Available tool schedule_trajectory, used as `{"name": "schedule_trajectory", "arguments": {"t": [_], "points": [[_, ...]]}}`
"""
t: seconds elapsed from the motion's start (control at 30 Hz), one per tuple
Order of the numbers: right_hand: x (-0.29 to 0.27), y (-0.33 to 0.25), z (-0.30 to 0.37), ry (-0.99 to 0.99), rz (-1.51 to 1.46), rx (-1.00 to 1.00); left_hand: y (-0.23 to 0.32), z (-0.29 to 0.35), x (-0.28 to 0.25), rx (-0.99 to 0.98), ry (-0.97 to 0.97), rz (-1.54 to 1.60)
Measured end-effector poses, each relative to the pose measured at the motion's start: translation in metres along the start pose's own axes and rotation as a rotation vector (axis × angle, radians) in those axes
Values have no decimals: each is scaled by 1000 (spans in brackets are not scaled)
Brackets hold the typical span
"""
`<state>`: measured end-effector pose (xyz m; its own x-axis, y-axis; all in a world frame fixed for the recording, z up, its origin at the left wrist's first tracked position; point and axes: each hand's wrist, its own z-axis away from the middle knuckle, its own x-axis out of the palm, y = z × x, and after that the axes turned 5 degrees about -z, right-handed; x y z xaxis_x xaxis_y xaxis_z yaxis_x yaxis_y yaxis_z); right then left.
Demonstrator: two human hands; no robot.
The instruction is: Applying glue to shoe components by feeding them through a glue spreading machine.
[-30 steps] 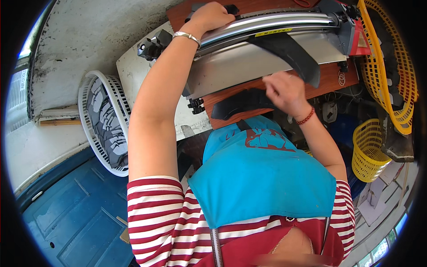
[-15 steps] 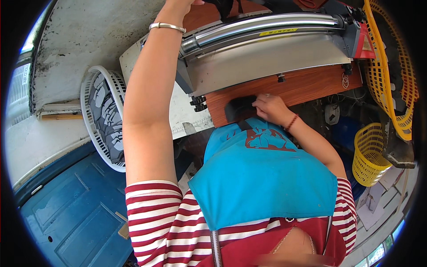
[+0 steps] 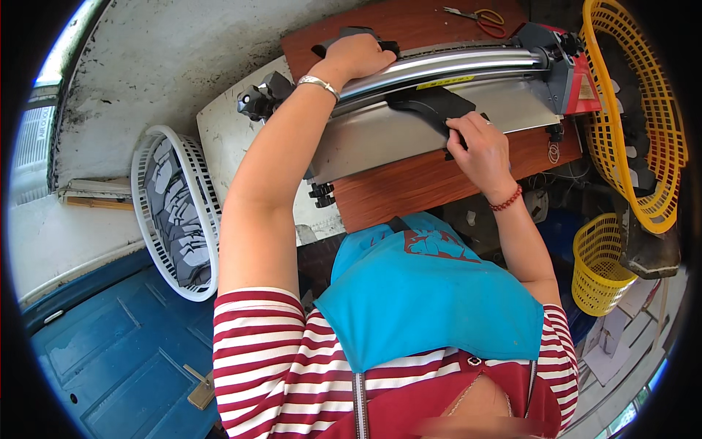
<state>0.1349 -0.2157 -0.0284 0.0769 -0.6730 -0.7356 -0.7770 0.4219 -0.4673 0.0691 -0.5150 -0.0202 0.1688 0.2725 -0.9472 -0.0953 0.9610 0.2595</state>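
Note:
My right hand (image 3: 479,150) pinches the near end of a flat, curved black piece (image 3: 433,107), which lies over the sloping metal plate (image 3: 358,143). The piece's far edge meets the roller. Beyond the long shiny metal roller (image 3: 453,64) of the machine, my left hand (image 3: 358,57) is closed over another dark piece (image 3: 356,31). Its fingertips are partly hidden, and black material shows on both sides of them. What the pieces are made of I cannot tell.
A white basket (image 3: 213,219) of dark and grey cut pieces stands at left. Red-and-yellow-handled scissors (image 3: 486,20) lie behind the machine. At right are a yellow basket (image 3: 635,208) with dark pieces and a smaller yellow basket (image 3: 601,282). The machine sits on a wood-patterned board (image 3: 387,194).
My right hand has moved up and away from the apron, bringing the black piece onto the metal plate. My left hand now shows behind the roller, further right and lower in view.

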Motion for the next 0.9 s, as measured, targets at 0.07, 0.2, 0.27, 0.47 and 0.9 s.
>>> {"name": "schedule_trajectory", "arguments": {"t": [0.07, 0.2, 0.27, 0.47, 0.9], "points": [[3, 0, -4, 27, -3, -16, 2, 0, -3, -81, -9, -6], [5, -6, 15, 20, -179, -60, -9, 2, -18, 8, -18, 44], [8, -7, 25, -2, -223, -89, -9, -1, -26, -117, 89, 370], [16, -17, 44, -124, -276, -71, 10, 15, -73, -173, 335, 788], [19, -34, 61, -214, -312, -95, -82, 130, -168, -101, 659, 1265]]}}
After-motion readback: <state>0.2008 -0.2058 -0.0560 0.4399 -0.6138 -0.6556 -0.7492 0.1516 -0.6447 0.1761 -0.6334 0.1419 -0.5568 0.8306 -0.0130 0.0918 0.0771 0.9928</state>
